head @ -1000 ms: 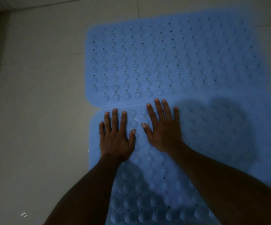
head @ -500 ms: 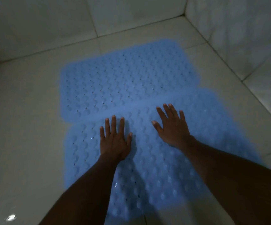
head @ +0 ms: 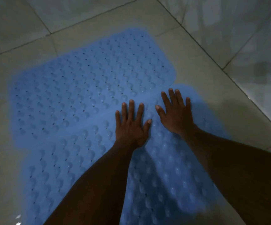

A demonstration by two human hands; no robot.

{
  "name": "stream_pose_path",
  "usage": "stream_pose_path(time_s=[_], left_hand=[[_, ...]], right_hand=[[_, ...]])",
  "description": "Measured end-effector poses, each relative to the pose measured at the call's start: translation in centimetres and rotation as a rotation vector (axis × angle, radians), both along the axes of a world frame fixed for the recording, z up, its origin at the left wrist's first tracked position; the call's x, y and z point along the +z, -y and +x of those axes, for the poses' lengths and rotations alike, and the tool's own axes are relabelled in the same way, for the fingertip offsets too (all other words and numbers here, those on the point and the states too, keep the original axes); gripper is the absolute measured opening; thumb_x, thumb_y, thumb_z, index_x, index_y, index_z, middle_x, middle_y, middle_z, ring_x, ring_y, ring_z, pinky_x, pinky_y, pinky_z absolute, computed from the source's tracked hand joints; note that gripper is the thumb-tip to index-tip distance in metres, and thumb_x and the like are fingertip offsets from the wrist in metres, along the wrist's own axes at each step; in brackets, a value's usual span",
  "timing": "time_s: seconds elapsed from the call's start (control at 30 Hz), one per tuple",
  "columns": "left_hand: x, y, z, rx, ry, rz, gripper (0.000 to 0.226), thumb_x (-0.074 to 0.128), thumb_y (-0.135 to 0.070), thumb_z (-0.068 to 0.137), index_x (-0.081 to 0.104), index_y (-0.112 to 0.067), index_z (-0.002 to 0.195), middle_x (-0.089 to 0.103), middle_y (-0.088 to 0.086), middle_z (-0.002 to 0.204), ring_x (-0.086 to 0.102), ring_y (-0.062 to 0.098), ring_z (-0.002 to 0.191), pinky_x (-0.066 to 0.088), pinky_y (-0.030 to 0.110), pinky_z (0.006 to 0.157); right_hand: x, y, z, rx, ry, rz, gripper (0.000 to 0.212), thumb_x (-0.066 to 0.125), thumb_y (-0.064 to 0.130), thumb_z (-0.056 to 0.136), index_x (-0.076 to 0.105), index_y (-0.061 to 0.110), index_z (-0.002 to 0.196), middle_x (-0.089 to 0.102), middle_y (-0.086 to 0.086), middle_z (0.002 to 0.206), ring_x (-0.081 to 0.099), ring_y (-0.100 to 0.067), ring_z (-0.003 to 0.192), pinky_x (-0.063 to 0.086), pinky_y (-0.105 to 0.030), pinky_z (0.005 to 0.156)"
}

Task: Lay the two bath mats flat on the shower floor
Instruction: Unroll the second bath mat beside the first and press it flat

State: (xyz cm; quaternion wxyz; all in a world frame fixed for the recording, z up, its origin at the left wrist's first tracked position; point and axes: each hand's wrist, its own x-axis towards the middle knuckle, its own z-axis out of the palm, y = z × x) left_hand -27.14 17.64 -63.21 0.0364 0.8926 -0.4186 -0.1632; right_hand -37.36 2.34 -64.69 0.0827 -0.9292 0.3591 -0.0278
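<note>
Two blue bath mats with raised bumps and small holes lie flat side by side on the pale tiled shower floor (head: pixel 0 159). The far mat (head: pixel 82 82) stretches from left to upper right. The near mat (head: pixel 164 184) runs under my arms toward the bottom of the view. My left hand (head: pixel 132 125) rests palm down with fingers spread on the near mat, close to the seam between the mats. My right hand (head: pixel 176 114) presses flat beside it near the mat's far right corner. Neither hand holds anything.
Tiled walls (head: pixel 245 30) rise at the right and along the back, meeting the floor a short way beyond the mats. Bare floor tiles show on the left and at the far side. A small glint of light (head: pixel 18 217) sits at the lower left.
Both hands have slid rightward along the near mat toward its right corner, staying palm down. My view has swung, so the mats now sit more to the left.
</note>
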Motion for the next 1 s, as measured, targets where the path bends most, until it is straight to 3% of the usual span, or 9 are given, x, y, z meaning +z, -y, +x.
stream_pose_path(time_s=[0.17, 0.5, 0.8, 1.0], left_hand=[[-0.8, 0.3, 0.4, -0.030, -0.024, 0.083, 0.079, 0.014, -0.071, 0.096, -0.016, -0.034, 0.159, -0.028, 0.006, 0.166, -0.027, 0.036, 0.152, -0.014, 0.057, 0.121], [0.9, 1.8, 1.2, -0.028, -0.193, 0.325, 0.097, 0.013, -0.088, 0.084, -0.030, -0.035, 0.153, -0.050, 0.002, 0.154, -0.046, 0.033, 0.141, -0.020, 0.060, 0.118], [0.2, 1.3, 0.9, -0.040, -0.119, 0.239, 0.101, 0.017, -0.090, 0.082, -0.027, -0.034, 0.155, -0.045, 0.004, 0.158, -0.043, 0.035, 0.143, -0.020, 0.060, 0.118], [0.0, -0.1, -0.5, -0.024, -0.053, 0.077, 0.090, 0.018, -0.078, 0.092, -0.018, -0.030, 0.159, -0.031, 0.008, 0.165, -0.031, 0.034, 0.150, -0.012, 0.056, 0.122]], right_hand=[[-1.8, 0.1, -0.1, 0.027, 0.001, -0.050, 0.068, 0.027, 0.058, 0.100, 0.030, 0.022, 0.157, 0.023, -0.009, 0.166, 0.020, -0.032, 0.153, 0.016, -0.063, 0.118], [-0.8, 1.0, 0.2, 0.022, -0.153, 0.135, 0.083, 0.019, 0.069, 0.090, 0.003, 0.029, 0.160, -0.008, -0.003, 0.169, -0.010, -0.028, 0.155, -0.002, -0.061, 0.119], [0.0, 1.0, 0.3, 0.015, -0.194, 0.164, 0.080, 0.024, 0.068, 0.095, -0.008, 0.032, 0.159, -0.019, 0.001, 0.167, -0.019, -0.025, 0.153, -0.007, -0.059, 0.121], [0.4, 0.8, -0.2, 0.016, -0.162, 0.170, 0.078, 0.025, 0.066, 0.097, -0.002, 0.031, 0.160, -0.011, 0.000, 0.169, -0.013, -0.023, 0.155, -0.006, -0.058, 0.121]])
